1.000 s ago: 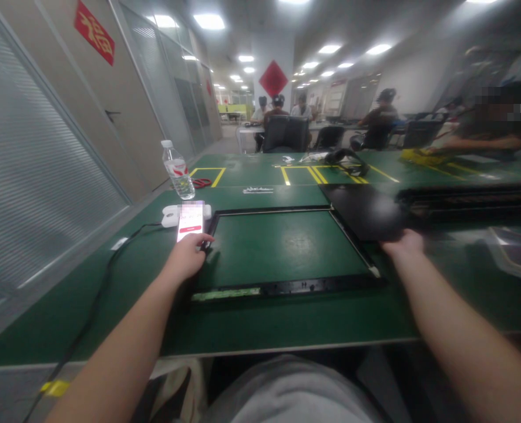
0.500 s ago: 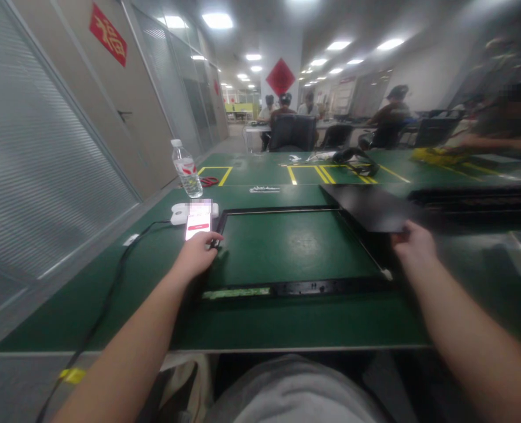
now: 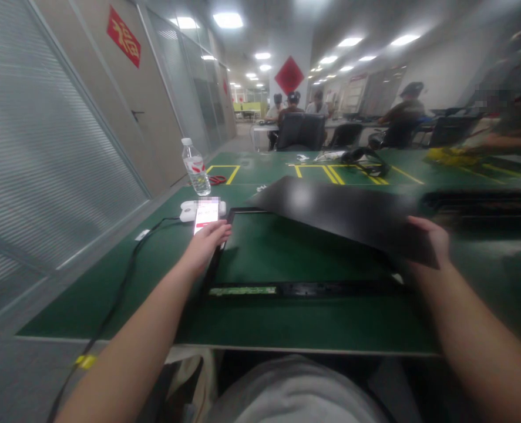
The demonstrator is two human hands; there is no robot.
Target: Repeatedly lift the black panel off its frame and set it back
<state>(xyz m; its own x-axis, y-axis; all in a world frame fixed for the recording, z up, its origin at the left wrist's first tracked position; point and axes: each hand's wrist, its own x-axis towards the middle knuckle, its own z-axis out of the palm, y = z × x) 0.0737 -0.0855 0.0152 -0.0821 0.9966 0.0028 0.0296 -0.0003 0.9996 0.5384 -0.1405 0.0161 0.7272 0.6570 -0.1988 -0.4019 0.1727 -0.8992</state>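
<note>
Matte blk panel (image 3: pixel 343 212), R hand (image 3: pixel 437 237)

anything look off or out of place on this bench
Nothing looks spilled or broken. The black panel, gripped by the right hand, hangs tilted above the black frame rather than lying flat. A lit phone lies close to the frame's far left corner, beside the left hand.
</note>
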